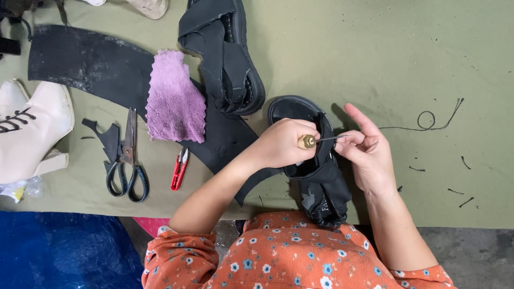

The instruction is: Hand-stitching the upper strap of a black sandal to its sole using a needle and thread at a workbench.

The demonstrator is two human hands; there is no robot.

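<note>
We find our left hand (281, 143) clenched around the handle of an awl (316, 140), whose brass-coloured collar and thin metal shaft point toward the right hand (367, 152). The right hand's thumb and forefinger pinch the tip of the shaft, the other fingers loosely spread. Both hands work over a black sandal (316, 176) with soft fabric straps and a rounded rubber sole, lying on the olive cloth table (375, 53) just in front of the body. A thin black thread (428, 124) trails off to the right, curled into a loop on the cloth. A second black sandal (227, 53) lies farther back, beside a fuzzy lilac rag (174, 99) resting on a curved sheet of dull black rubber (91, 61). Left of these lie dark-handled scissors (128, 158), small red snips (180, 169) and a cream laced boot (32, 128). Short thread scraps (463, 182) dot the cloth on the right.
</note>
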